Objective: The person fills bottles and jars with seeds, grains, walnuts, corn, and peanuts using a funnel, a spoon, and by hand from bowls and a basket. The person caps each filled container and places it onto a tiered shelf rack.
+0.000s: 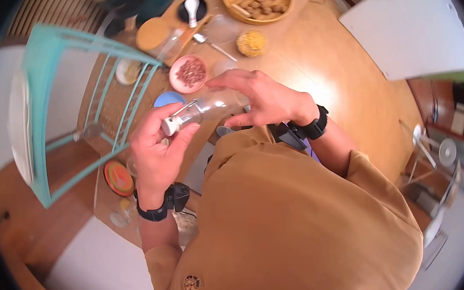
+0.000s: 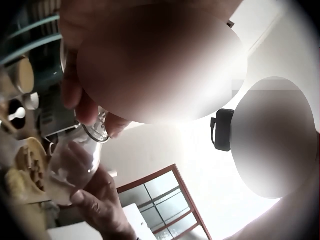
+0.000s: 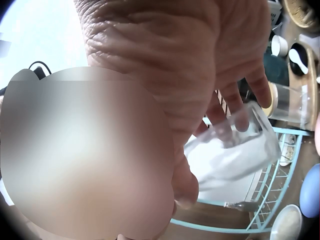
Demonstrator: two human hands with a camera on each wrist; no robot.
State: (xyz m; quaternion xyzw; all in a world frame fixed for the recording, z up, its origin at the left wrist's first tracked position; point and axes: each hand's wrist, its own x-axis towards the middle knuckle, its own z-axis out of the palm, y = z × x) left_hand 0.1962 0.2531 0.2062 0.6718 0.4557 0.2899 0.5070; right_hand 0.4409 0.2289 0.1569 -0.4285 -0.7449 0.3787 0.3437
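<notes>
A clear glass swing-top bottle point(image 1: 215, 106) lies tilted between both hands in front of the torso. My left hand point(image 1: 155, 146) grips its neck, with thumb and fingers beside the white stopper point(image 1: 169, 126) and the wire clasp. My right hand point(image 1: 272, 94) is at the body and base end, its fingers extended along one side and its thumb on the other. In the left wrist view the right fingers show through the glass bottle point(image 2: 67, 167). The right wrist view has the bottle point(image 3: 240, 157) in front of those fairly straight fingers.
A turquoise rack point(image 1: 49, 106) stands at the left. Beyond the hands are a pink bowl point(image 1: 178, 83) of reddish pieces, a blue bowl point(image 1: 167, 98), a bowl of yellow pieces point(image 1: 252, 42), a wicker tray point(image 1: 228, 1) of walnut-like things and a white spoon point(image 1: 192, 7).
</notes>
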